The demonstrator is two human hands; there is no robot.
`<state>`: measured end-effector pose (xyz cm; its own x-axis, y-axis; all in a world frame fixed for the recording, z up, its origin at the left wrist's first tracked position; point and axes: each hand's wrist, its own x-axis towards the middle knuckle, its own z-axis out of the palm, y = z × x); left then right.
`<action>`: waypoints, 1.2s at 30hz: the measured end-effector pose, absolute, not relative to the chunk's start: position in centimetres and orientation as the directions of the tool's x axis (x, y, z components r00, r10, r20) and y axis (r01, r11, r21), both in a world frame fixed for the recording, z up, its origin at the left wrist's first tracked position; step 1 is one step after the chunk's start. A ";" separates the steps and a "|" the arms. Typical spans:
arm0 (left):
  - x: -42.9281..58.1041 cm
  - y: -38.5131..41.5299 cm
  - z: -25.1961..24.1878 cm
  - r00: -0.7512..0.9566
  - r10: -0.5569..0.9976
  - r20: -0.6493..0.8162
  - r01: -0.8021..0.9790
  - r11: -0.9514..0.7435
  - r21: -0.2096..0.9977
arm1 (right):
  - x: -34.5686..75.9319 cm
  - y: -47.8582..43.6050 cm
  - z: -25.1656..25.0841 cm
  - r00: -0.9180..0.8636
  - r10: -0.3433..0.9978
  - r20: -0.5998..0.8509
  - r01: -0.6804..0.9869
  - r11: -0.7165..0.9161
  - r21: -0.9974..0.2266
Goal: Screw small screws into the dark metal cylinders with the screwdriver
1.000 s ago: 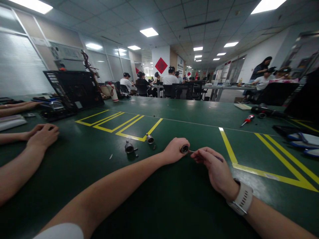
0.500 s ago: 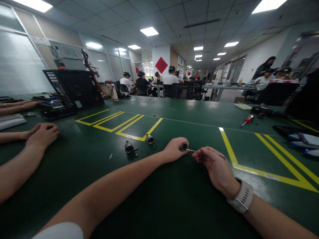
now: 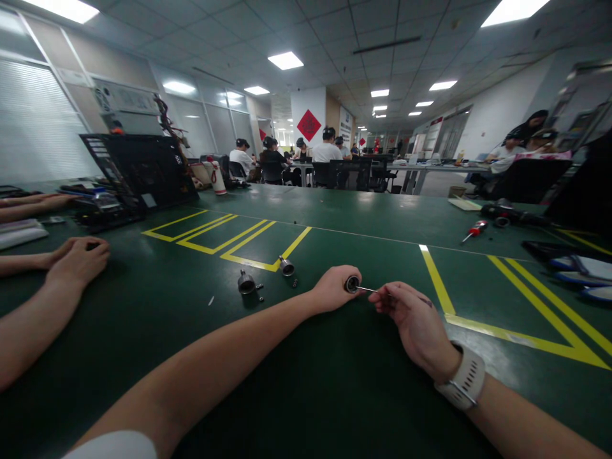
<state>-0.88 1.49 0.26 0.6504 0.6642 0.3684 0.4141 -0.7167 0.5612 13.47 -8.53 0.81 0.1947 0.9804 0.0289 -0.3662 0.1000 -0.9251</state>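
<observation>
While left hand (image 3: 333,289) clasps metal cup (image 3: 352,284), right hand (image 3: 415,320) pinches slim tool (image 3: 368,290); an off-angle push could slip!

Place: workshop in an open-plan office
Green workbench (image 3: 363,217): yellow tape (image 3: 511,337) markings; red screwdriver (image 3: 475,231) on top
People (image 3: 326,152): seated at tables (image 3: 442,167) beyond the workbench
Ceiling (image 3: 325,38): tiled, panel lights (image 3: 285,60) above the workbench
Partitions (image 3: 216,131): glazed, beyond the workbench's left side

Open bench (image 3: 363,211) stretches along the far edge between a white container (image 3: 217,179) and a red screwdriver (image 3: 475,231); nearer, two metal cups (image 3: 246,284) and small parts (image 3: 261,299) obstruct a low pass left of the left hand (image 3: 336,289).
</observation>
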 end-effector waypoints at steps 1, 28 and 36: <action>-0.9 1.5 0.3 0.652 0.662 0.370 0.415 -0.720 0.556 | 13.5 -8.5 0.8 0.191 0.981 0.030 -0.364 0.099 -0.926; -1.1 1.7 0.2 0.697 0.632 0.338 0.373 -0.723 0.582 | 14.0 -8.4 0.4 0.216 0.976 0.008 -0.379 0.091 -0.921; -1.9 1.4 0.5 0.827 0.505 0.246 0.256 -0.729 0.635 | 13.9 -8.5 0.5 0.092 0.995 0.035 -0.301 0.062 -0.952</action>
<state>-1.90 1.45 0.45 0.8274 0.5048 0.2460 0.2562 -0.7292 0.6346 13.86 -8.50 0.49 0.0919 0.9951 0.0353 -0.3011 0.0616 -0.9516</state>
